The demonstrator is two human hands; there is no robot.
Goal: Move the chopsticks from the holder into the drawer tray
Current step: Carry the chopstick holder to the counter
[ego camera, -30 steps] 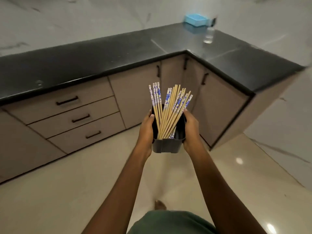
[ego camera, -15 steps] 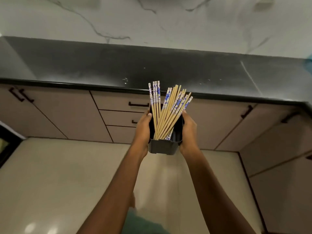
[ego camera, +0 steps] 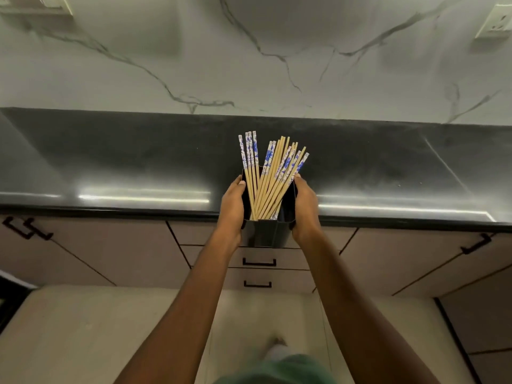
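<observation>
A person's left hand [ego camera: 232, 209] and right hand [ego camera: 304, 210] grip the sides of a black holder [ego camera: 266, 234], fingers wrapped around it. Blue-patterned chopsticks [ego camera: 270, 178] fan out above the dark countertop [ego camera: 110, 162].

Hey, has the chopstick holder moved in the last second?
Yes. The holder has come forward to the countertop: it now overlaps the front edge; before, it hung short of it.

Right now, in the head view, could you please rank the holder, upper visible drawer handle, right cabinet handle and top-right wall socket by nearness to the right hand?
1. holder, gripped by the right hand.
2. upper visible drawer handle, just below it.
3. right cabinet handle, far right.
4. top-right wall socket, on the far wall.
</observation>
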